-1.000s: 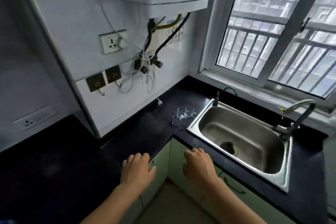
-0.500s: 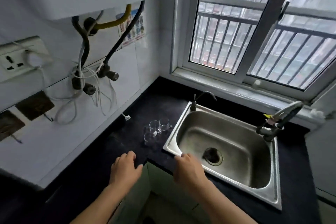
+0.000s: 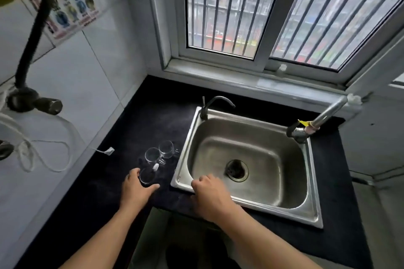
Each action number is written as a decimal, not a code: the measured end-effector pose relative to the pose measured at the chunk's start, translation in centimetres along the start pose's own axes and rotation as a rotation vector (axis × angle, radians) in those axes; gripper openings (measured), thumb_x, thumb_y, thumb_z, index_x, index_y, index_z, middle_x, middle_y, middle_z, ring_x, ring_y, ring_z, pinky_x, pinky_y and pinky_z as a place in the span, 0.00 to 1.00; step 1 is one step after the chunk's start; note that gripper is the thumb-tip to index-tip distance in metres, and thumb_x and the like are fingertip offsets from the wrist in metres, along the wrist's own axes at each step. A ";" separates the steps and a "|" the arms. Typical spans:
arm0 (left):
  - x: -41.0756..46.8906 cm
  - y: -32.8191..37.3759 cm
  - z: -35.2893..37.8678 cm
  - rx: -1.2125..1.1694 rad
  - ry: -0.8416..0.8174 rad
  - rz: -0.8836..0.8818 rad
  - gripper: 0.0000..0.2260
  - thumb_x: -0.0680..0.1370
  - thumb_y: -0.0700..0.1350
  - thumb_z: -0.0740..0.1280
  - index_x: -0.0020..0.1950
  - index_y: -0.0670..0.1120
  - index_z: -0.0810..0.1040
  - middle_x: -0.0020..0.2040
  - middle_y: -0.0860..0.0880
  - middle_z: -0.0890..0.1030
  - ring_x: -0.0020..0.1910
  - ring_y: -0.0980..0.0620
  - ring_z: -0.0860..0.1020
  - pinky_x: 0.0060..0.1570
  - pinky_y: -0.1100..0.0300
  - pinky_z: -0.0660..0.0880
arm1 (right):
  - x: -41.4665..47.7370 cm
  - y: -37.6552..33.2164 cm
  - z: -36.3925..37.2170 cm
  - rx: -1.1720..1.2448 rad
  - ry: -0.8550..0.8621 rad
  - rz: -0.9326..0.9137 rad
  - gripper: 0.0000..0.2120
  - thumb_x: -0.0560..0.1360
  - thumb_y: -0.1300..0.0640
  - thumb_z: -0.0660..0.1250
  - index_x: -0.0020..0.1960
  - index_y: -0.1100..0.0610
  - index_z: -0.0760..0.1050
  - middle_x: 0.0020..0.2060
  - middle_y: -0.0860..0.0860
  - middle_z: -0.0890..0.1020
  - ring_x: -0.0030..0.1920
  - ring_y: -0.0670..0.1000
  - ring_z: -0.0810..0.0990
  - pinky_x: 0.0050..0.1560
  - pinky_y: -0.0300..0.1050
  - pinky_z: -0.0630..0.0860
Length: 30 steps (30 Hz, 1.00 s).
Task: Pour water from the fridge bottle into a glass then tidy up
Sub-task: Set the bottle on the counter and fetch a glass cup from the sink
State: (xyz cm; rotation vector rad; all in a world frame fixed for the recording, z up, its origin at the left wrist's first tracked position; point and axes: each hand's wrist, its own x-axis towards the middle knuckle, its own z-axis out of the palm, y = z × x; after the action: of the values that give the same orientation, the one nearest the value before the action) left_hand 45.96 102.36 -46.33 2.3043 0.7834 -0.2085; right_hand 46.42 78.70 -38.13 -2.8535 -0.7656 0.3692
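You moved in on the sink (image 3: pixel 251 204), and the view closed up with you: the wall socket and the white heater that showed half a second before slid out of frame, and the window (image 3: pixel 220 17) behind the sink filled the top. Your left hand (image 3: pixel 136 188) was the mover. It had been lying on the black counter (image 3: pixel 131 120) short of the glasses, and it went forward to the nearest glass (image 3: pixel 147 176), just left of the sink's near left corner. The hand was spread, fingers up along the glass's left side and thumb splayed out below it, cupping round it without closing; I could not tell whether the fingertips actually touched the glass. The other two glasses, the middle glass (image 3: pixel 152 155) and the far glass (image 3: pixel 166 149), stood where they had been, in a slanting row left of the sink, with a small white plug end (image 3: pixel 109 150) lying further left. Your right hand (image 3: pixel 209 194) stayed at the sink's near rim by the left corner, fingers loosely curled over the edge, holding nothing. The thin black tap (image 3: pixel 215 102) stood at the sink's back left corner, the metal tap (image 3: pixel 314 124) at its back right, and the drain (image 3: pixel 237 169) sat in the middle of the basin.
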 end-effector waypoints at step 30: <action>-25.2 -5.0 -5.7 -0.168 0.400 -0.206 0.20 0.66 0.50 0.75 0.52 0.57 0.69 0.51 0.59 0.76 0.50 0.62 0.77 0.49 0.61 0.77 | -1.2 -15.3 3.8 1.309 -0.987 0.153 0.13 0.81 0.52 0.64 0.44 0.60 0.77 0.30 0.53 0.81 0.31 0.52 0.79 0.37 0.46 0.74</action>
State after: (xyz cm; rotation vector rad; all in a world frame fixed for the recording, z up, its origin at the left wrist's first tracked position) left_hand 22.40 96.97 -36.02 2.1294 1.1919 0.2288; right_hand 37.17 91.56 -38.14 -1.3703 -0.1772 1.5995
